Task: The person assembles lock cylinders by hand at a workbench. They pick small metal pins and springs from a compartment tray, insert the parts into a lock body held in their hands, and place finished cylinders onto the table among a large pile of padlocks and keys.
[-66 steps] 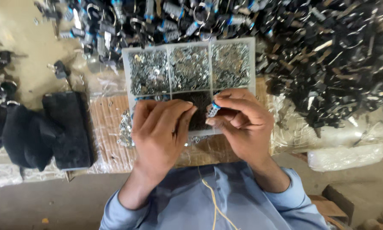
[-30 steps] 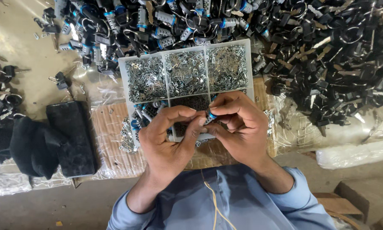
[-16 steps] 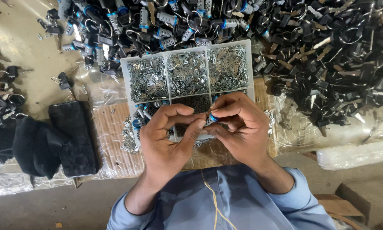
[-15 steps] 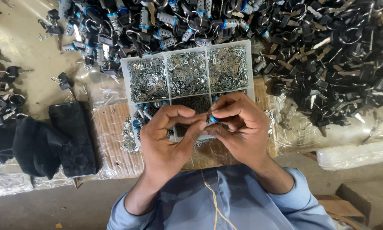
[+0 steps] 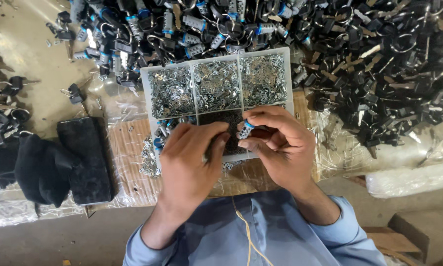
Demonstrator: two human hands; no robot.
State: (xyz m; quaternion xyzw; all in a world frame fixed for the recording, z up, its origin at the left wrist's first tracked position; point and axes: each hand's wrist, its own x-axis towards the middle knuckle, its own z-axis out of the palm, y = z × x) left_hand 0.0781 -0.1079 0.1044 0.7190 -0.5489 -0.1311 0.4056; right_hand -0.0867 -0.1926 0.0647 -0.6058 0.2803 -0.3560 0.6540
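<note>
A white compartment tray (image 5: 289, 74) holds several heaps of small silver metal parts (image 5: 216, 83) and a darker heap in its near middle cell. My right hand (image 5: 280, 148) pinches a small silver cylinder with a blue band (image 5: 245, 129) between thumb and fingers, just over the tray's near edge. My left hand (image 5: 192, 162) hovers palm-down over the tray's near left part, fingertips bent toward the cylinder; what its fingers hold is hidden. More blue-banded cylinders (image 5: 163, 132) lie in the near left cell.
A large pile of black keys and rings (image 5: 379, 64) fills the right and far side. Blue-banded cylinders with rings (image 5: 182, 24) lie beyond the tray. A black pouch (image 5: 83, 160) and dark cloth (image 5: 34, 170) sit at left. Loose silver parts (image 5: 146, 157) lie on cardboard.
My left hand has drawn back slightly from the right hand, its fingers curling lower over the tray. The right hand still pinches the cylinder, turned a little more upright.
</note>
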